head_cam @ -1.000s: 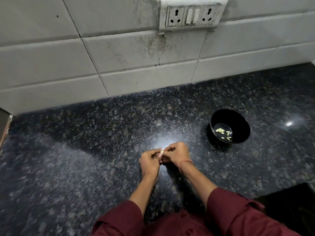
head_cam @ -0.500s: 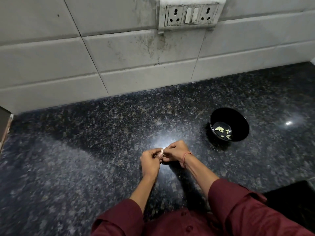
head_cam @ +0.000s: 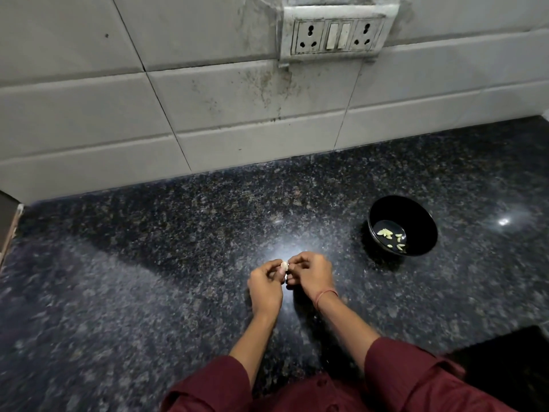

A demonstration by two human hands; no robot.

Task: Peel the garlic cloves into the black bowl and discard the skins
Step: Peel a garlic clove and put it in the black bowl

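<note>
While both hands meet over the counter (head_cam: 148, 292), the left hand (head_cam: 265, 288) and right hand (head_cam: 312, 275) pinch one garlic clove (head_cam: 284, 266) between curled fingertips, fingers closed tight around it. That clove sits between the two hands, above the stone. Well apart to the right stands one black bowl (head_cam: 421, 233) holding about six peeled cloves (head_cam: 393, 237).

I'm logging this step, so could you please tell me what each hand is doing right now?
Left hand: closed, pinching the garlic clove.
Right hand: closed, fingertips on the same clove, seemingly working at its skin.
</note>
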